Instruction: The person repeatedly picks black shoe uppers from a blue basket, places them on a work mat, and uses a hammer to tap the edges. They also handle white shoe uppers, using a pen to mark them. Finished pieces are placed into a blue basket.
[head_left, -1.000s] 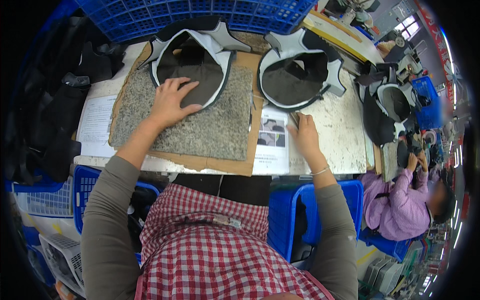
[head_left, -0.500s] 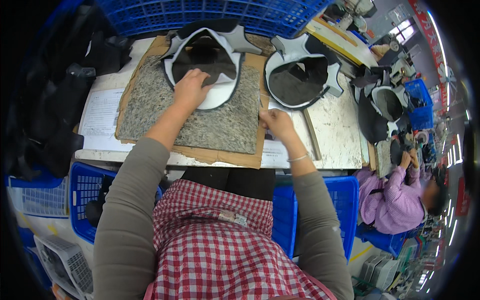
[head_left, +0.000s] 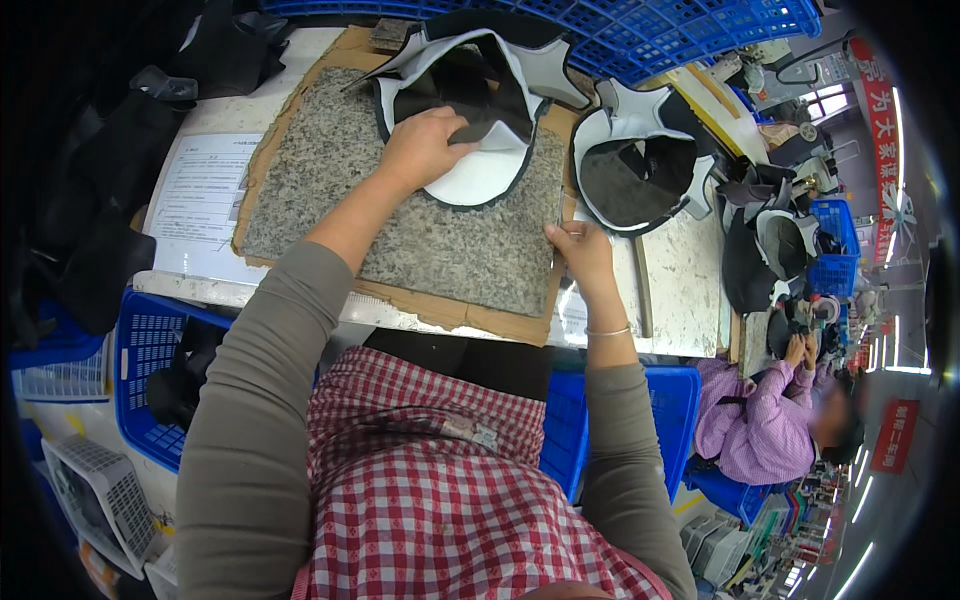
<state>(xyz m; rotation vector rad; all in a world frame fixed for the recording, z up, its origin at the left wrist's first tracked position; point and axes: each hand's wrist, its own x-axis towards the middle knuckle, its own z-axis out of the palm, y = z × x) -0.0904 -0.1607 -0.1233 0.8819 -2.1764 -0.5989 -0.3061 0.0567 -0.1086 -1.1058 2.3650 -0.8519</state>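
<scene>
- The work piece, a black-edged upper of soft white padding with pale grey pointed tabs (head_left: 480,178), lies mouth-up on the far part of a speckled grey stone slab (head_left: 400,225); the slab presumably gives it a firm, flat base.
- Inside it, a thin dark brown lining (head_left: 425,98) is turned back near the thumb, baring white padding on the near side; this seems to be why the hand is placed there.
- The left grip (head_left: 425,150) reaches over the near rim into the mouth, thumb and fingers apparently clamped on the lining, though part of the contact is hidden.
- The right grip (head_left: 583,258) is at the slab's right edge, apart from the piece, with thumb and forefinger drawn close together; whether anything thin is between them, I cannot tell.
- Under the slab, a torn brown cardboard sheet (head_left: 490,325) sticks out along its edges, probably to shield the white worn surface (head_left: 685,275).
- Just right of the slab, a second, similar white-and-black upper (head_left: 613,182) sits mouth-up, within easy reach.
- Nearer the person, a narrow grey bar (head_left: 642,290) lies on the surface, right of the right grip.
- Left of the slab, a white printed sheet (head_left: 205,190) lies flat, likely placed for reading.
- Behind everything, a blue lattice plastic crate (head_left: 690,35) borders the work area.
</scene>
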